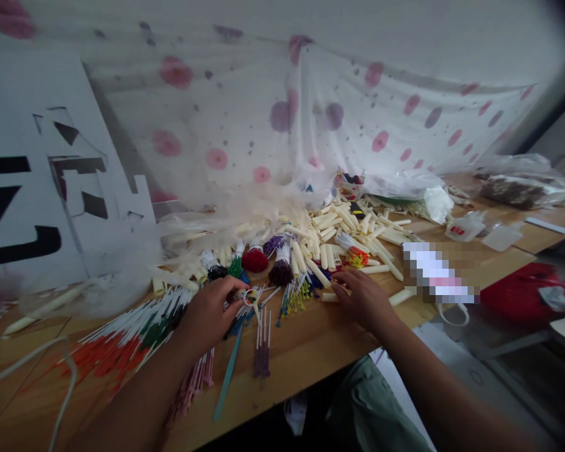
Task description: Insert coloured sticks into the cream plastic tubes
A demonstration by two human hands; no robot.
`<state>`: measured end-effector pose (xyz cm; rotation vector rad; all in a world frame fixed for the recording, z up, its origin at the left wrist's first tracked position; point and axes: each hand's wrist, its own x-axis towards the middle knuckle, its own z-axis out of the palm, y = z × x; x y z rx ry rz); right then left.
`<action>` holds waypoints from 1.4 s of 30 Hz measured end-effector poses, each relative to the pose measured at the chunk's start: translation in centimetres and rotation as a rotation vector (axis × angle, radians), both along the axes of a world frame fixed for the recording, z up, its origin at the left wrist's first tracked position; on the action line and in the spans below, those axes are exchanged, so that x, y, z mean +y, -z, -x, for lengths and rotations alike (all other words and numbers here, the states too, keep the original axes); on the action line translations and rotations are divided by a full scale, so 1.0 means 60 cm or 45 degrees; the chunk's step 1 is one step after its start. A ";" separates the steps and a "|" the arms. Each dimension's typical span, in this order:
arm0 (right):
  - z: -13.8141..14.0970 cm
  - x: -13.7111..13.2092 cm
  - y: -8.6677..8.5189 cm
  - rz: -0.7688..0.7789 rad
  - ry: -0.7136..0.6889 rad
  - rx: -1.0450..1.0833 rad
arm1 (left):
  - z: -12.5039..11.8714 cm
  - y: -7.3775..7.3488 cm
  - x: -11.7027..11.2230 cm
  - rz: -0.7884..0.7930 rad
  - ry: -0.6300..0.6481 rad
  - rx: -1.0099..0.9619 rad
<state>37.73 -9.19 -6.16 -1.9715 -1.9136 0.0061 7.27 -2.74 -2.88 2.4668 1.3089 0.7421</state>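
Nearest edge of the bench [301, 383]: purple-ended sticks [262, 361] fanned out beside a teal strip [228, 376]. Just past those, left hand [211, 311] has a little pale tube [251, 297] pinched, colourful bits in its open end. Right hand [365, 301] is half-curled by some cream tubes, can't tell if it's gripping one. Behind: big tube pile [332, 223], then a spotted curtain [282, 119].
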 end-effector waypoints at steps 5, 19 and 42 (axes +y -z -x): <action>0.025 0.045 -0.018 0.199 0.058 -0.080 | 0.003 -0.003 0.001 0.030 -0.016 0.035; -0.035 0.131 -0.056 0.006 0.270 -0.342 | 0.002 0.000 0.003 0.053 0.000 0.042; -0.038 -0.044 0.034 0.092 -0.320 -0.072 | 0.003 -0.001 0.001 0.098 -0.016 -0.046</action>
